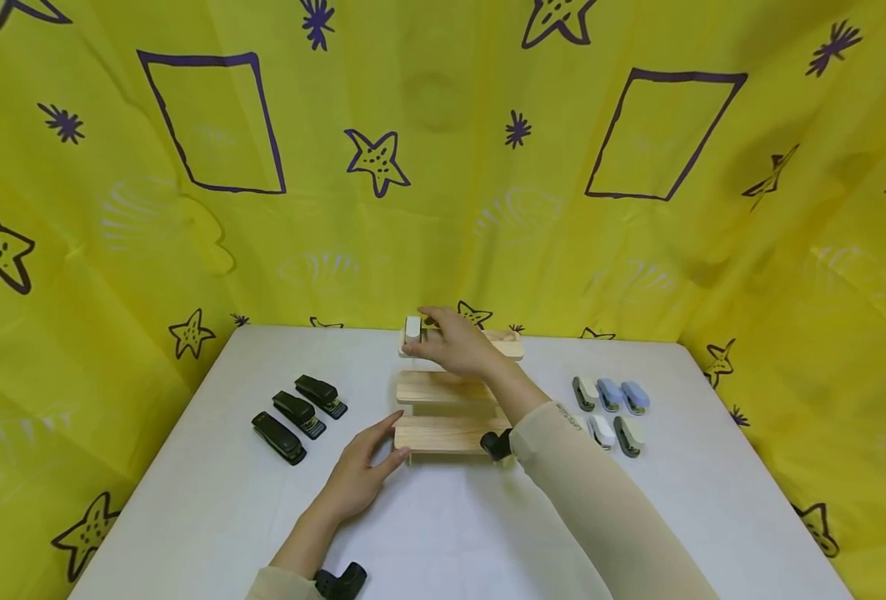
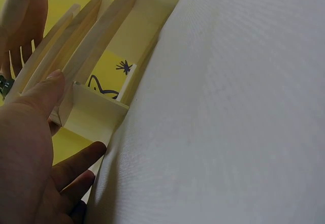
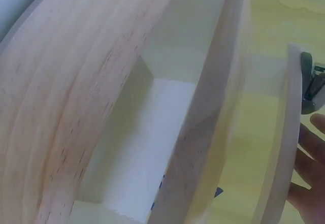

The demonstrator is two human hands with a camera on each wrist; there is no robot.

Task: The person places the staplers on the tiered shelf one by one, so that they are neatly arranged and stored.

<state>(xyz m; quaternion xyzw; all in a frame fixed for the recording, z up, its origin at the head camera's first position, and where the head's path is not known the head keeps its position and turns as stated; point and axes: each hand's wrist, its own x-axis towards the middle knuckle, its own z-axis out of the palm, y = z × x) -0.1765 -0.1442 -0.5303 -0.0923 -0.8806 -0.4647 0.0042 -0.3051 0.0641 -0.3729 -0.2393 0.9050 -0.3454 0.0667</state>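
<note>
At the left end of the top wooden tier stands a small stapler point(image 1: 412, 327), whitish in the head view; its dark underside point(image 3: 311, 89) shows in the right wrist view. My right hand point(image 1: 453, 340) is right beside it, thumb in front and index finger near its back. The fingers look extended and spread; whether they touch the stapler is hard to tell. My left hand point(image 1: 360, 471) rests at the left end of the lowest tier of the wooden stand point(image 1: 443, 435), thumb in front. In the left wrist view, its thumb point(image 2: 48, 89) lies against that tier.
Several black staplers point(image 1: 279, 437) lie in a slanting row on the left of the white table point(image 1: 210, 500). Right of the stand are white staplers point(image 1: 628, 435) and blue staplers point(image 1: 634, 397). A yellow patterned curtain point(image 1: 443, 233) encloses the table's back and sides.
</note>
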